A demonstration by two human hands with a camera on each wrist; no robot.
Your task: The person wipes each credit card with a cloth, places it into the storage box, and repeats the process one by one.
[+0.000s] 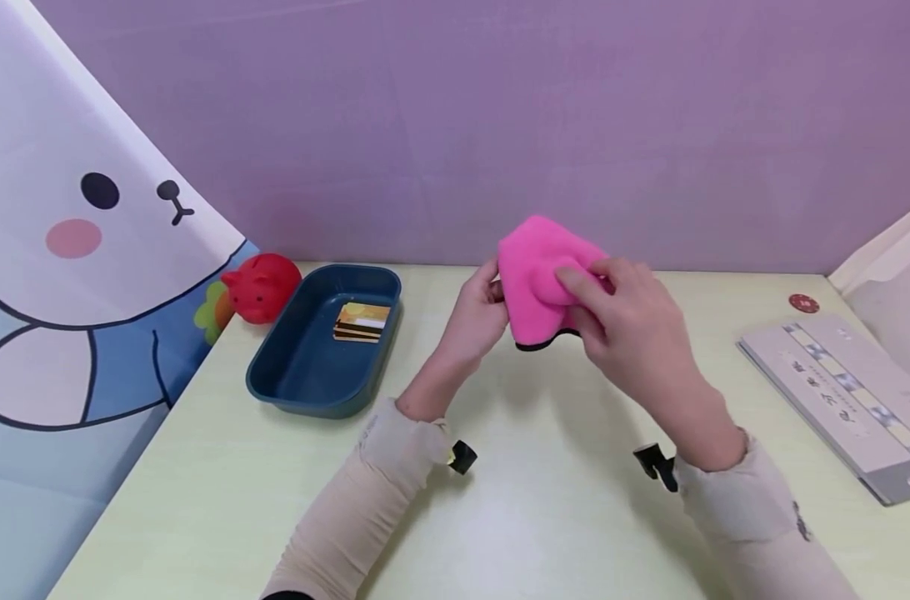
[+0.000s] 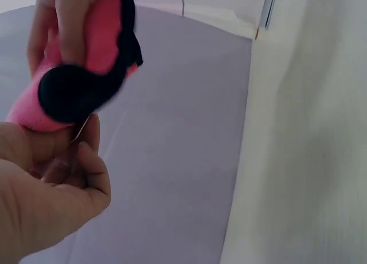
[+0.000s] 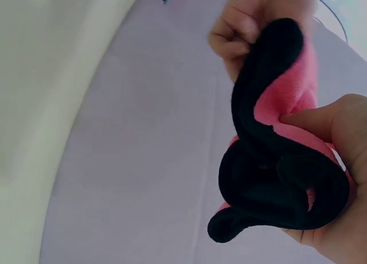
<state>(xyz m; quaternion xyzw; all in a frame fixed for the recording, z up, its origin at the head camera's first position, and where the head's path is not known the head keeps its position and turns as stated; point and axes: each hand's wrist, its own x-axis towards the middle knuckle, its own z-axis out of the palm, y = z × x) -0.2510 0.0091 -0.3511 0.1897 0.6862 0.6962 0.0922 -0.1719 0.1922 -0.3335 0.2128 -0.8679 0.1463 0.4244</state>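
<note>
A soft pink fabric piece (image 1: pixel 533 271) with thick black edging is held up above the table between both hands. My left hand (image 1: pixel 476 317) grips its left side with curled fingers. In the left wrist view, a thin shiny edge (image 2: pixel 82 129) shows by those fingertips; what it belongs to is hidden. My right hand (image 1: pixel 635 329) pinches the fabric's right side between thumb and fingers, bunching it. From the right wrist view, the black edging (image 3: pixel 243 103) runs in a wavy line, folding into a loop below.
A dark blue tray (image 1: pixel 312 400) with several cards (image 1: pixel 361 323) stands to the left. Behind it is a red piggy bank (image 1: pixel 263 287) next to a green and orange item (image 1: pixel 213 312). On the right lie a grey-white box or book (image 1: pixel 837 392) and a red disc (image 1: pixel 803 303).
</note>
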